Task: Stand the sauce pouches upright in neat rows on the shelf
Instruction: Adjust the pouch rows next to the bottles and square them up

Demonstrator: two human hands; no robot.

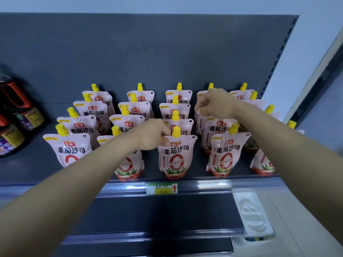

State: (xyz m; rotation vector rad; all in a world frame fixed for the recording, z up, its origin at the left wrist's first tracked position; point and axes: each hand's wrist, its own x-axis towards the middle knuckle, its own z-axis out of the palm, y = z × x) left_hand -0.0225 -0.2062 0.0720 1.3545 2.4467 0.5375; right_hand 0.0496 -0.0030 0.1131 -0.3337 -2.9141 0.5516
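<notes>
Several pink sauce pouches with yellow caps stand upright in rows on the dark grey shelf (33,164). My left hand (151,135) pinches the top left corner of the front pouch of the middle row (176,156), beside its cap. My right hand (213,103) reaches further back in the row to the right and grips the top of a pouch (201,119) whose cap is hidden by the fingers. In front of that pouch two more pouches (223,153) stand upright. My right forearm covers part of the far right row.
Dark sauce bottles (16,115) stand at the shelf's left end. A price label (161,188) sits on the front rail. The grey back panel (148,52) rises behind the rows. A white plastic piece (252,214) lies on the lower shelf at the right.
</notes>
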